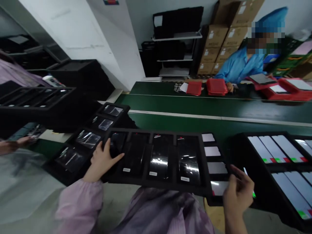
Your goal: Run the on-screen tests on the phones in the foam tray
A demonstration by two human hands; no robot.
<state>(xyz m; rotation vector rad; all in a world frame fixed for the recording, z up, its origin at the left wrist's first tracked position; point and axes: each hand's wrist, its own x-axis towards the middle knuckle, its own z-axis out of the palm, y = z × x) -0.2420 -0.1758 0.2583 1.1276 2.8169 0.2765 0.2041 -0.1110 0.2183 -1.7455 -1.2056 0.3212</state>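
Observation:
A black foam tray [165,186] lies before me with several dark, glossy phone screens in its slots, such as one with a white label [159,156]. My left hand [103,161] is at the tray's left end, fingers and thumb spread over the leftmost dark screen [118,141]. To the right, my right hand [239,191] is closed on a thin screen panel [245,170], seen nearly edge-on with a green tab by my fingers. Beneath that hand is another tray of pale panels [215,168]; the hand partly covers the nearest one.
Trays of pale panels with green and red tabs [280,148] stand at right. At left is a tray of film-covered screens [87,138]. Across the green bench [170,102], a person in blue [240,65] handles red packs [216,86]. Another person's hand [24,141] shows far left.

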